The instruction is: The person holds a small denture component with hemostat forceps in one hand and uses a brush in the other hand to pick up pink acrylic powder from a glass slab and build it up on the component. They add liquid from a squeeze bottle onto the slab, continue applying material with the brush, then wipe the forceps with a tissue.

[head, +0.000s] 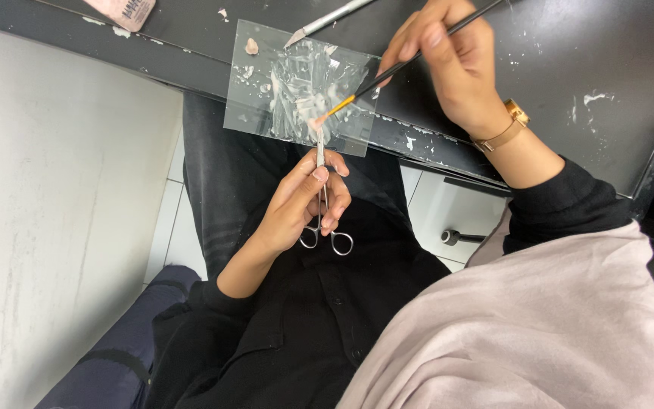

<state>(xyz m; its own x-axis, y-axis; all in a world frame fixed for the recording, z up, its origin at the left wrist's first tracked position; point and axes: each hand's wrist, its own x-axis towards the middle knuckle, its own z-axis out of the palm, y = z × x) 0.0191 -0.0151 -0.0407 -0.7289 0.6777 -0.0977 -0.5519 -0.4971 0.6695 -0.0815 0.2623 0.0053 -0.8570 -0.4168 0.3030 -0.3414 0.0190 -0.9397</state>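
Gripping metal forceps, the left hand sits just below a smeared clear sheet; the right hand pinches a thin brush whose tip touches the sheet, at the dark table edge.

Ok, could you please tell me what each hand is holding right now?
Left hand: closed on steel forceps.
Right hand: closed on a thin paintbrush.
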